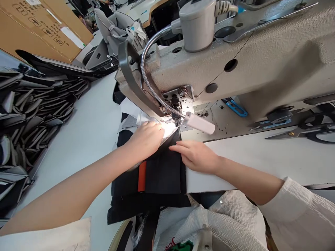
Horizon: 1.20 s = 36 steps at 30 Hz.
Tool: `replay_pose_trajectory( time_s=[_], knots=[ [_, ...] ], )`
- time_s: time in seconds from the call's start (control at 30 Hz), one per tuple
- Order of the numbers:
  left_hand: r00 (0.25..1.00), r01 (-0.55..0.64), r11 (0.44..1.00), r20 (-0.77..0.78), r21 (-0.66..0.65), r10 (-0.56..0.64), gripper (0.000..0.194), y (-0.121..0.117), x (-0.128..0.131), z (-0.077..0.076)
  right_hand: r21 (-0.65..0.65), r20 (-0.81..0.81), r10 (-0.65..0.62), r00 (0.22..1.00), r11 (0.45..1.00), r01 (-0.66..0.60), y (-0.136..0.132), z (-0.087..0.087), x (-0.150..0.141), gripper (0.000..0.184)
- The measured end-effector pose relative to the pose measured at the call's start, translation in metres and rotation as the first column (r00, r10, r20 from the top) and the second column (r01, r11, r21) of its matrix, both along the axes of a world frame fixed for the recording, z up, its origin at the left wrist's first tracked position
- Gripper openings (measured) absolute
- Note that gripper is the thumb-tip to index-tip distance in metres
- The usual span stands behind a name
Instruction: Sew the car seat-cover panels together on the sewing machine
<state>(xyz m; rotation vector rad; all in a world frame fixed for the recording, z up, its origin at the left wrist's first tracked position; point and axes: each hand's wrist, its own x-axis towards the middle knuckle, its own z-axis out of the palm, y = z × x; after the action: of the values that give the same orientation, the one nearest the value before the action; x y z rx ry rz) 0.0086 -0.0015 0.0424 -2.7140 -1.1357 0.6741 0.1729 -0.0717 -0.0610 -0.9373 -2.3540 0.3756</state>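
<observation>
My left hand point(149, 140) is closed on a grey and white fabric piece point(166, 138), close to the lit needle area of a sewing machine point(176, 104). Under that piece lies black fabric point(163, 172) with an orange strip point(141, 176); its far corner reaches the presser foot. My right hand point(196, 156) rests at the black fabric's right edge, index finger stretched out and the lower fingers bent. Its fingertips touch the fabric surface. The tips of my left fingers are hidden from view.
A lamp on a flexible neck point(199, 123) hangs beside the needle. Blue thread snips point(235, 106) and black scissors point(300, 133) lie to the right. Many stacked fabric pieces point(34, 115) fill the left side. A cardboard box point(44, 29) stands behind them.
</observation>
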Motion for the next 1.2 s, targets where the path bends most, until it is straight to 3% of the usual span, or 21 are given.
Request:
replay_pose_trajectory(
  time_s=[0.1, 0.2, 0.3, 0.4, 0.47, 0.57, 0.67, 0.9, 1.0, 1.2],
  knots=[
    [1.0, -0.009, 0.998, -0.01, -0.068, 0.009, 0.024, 0.009, -0.008, -0.007, 0.176, 0.002, -0.04, 0.999, 0.984, 0.039, 0.005, 0.007, -0.006, 0.038],
    [0.997, -0.035, 0.993, 0.065, -0.111, 0.043, 0.03, 0.02, -0.015, -0.019, 0.302, 0.091, -0.02, 0.996, 0.953, -0.008, 0.009, 0.008, -0.022, 0.031],
    [0.993, -0.067, 0.997, 0.099, -0.041, 0.071, 0.03, 0.022, -0.019, -0.028, 0.278, 0.225, -0.03, 0.974, 0.96, -0.034, 0.01, 0.007, -0.041, 0.026],
    [0.994, -0.086, 0.992, 0.071, 0.089, 0.079, 0.025, 0.014, -0.016, -0.035, 0.248, 0.301, -0.1, 0.949, 0.969, 0.023, 0.009, 0.011, -0.052, 0.028],
    [0.986, -0.119, 0.98, 0.135, 0.157, 0.098, 0.026, 0.01, -0.014, -0.04, 0.206, 0.321, -0.052, 0.946, 0.978, -0.016, 0.009, 0.014, -0.05, 0.029],
    [0.892, -0.288, 0.953, 0.387, 0.091, 0.233, 0.025, 0.01, -0.017, -0.049, 0.16, 0.298, 0.039, 0.954, 0.983, -0.09, 0.003, 0.012, -0.033, 0.027],
    [0.768, -0.395, 0.919, 0.543, -0.015, 0.339, 0.025, 0.01, -0.022, -0.057, 0.169, 0.256, 0.002, 0.967, 0.984, -0.047, -0.008, 0.005, -0.016, 0.027],
    [0.918, -0.148, 0.946, 0.396, 0.288, 0.023, 0.023, -0.01, -0.012, -0.06, 0.334, 0.133, 0.009, 0.991, 0.941, -0.054, -0.018, -0.011, -0.009, 0.03],
    [0.941, -0.065, 0.946, 0.335, 0.318, -0.048, 0.021, -0.013, -0.007, -0.06, 0.381, 0.128, 0.028, 0.991, 0.922, -0.075, -0.019, -0.013, -0.008, 0.031],
    [0.945, 0.01, 0.949, 0.308, 0.315, -0.113, 0.023, -0.012, -0.011, -0.065, 0.342, 0.17, 0.069, 0.983, 0.932, -0.124, -0.019, -0.004, -0.002, 0.031]
  ],
)
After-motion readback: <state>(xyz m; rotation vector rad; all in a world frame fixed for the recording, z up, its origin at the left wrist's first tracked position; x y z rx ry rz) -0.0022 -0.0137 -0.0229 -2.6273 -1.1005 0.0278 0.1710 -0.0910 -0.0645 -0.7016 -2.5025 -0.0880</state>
